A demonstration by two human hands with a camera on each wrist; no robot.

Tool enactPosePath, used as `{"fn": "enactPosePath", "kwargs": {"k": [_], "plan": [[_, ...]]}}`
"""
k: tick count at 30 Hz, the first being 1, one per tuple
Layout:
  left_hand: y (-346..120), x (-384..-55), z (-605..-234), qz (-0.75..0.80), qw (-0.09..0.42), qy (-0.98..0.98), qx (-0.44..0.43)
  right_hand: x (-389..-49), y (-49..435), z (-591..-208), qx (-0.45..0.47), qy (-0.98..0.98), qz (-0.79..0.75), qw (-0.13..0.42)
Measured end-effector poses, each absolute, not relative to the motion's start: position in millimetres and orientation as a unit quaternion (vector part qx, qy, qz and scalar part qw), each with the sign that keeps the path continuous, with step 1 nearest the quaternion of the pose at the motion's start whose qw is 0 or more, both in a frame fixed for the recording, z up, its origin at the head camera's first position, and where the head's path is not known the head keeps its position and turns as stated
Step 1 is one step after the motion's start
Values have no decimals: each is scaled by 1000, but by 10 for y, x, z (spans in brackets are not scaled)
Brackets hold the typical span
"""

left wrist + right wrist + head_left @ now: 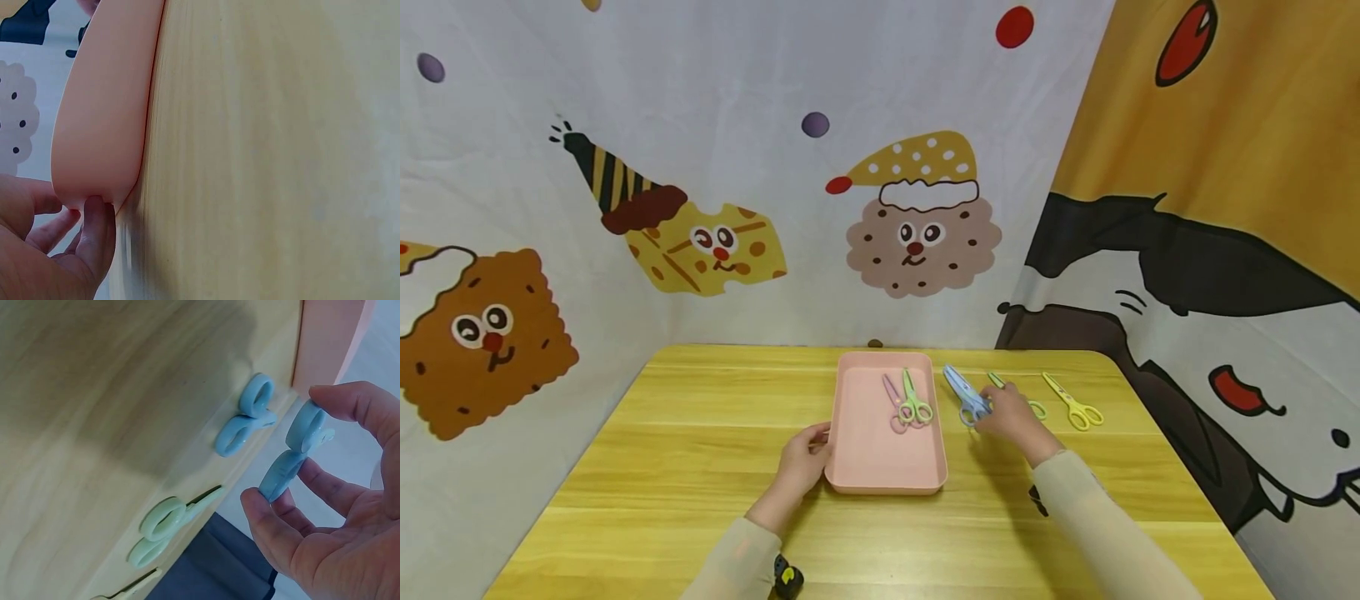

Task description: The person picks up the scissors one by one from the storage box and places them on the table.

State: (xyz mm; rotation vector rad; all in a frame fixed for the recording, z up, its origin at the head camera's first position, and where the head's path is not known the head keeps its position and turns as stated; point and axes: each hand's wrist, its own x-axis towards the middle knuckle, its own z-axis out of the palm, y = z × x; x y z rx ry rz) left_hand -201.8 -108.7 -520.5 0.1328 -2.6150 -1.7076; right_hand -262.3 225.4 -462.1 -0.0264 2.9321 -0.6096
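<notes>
My right hand [1013, 417] pinches a pair of blue scissors [304, 428] by its handle loops, holding it above the table. A second pair of blue scissors [255, 400] lies on the wood below and behind it. To the left is a shallow pink tray [872, 462], whose left side my left hand [802, 458] grips near the front corner, thumb and fingers on its edge in the left wrist view. Inside the tray, green scissors [915, 408] lie partly across pink-purple scissors [897, 421].
Right of my right hand, another pair of green scissors [1037, 409] is partly hidden by the hand. Beyond it lie yellow scissors [1078, 410]. The wooden table [722, 408] ends at a patterned cloth [737, 150] behind and at the sides.
</notes>
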Motion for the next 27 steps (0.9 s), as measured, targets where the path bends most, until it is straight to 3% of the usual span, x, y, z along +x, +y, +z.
{"fn": "enactPosePath", "kwargs": {"k": [27], "plan": [[-1096,-2023,-5228,-552,2,-832,45,-2346,2333,-4835,-52,977,-185,97]]}}
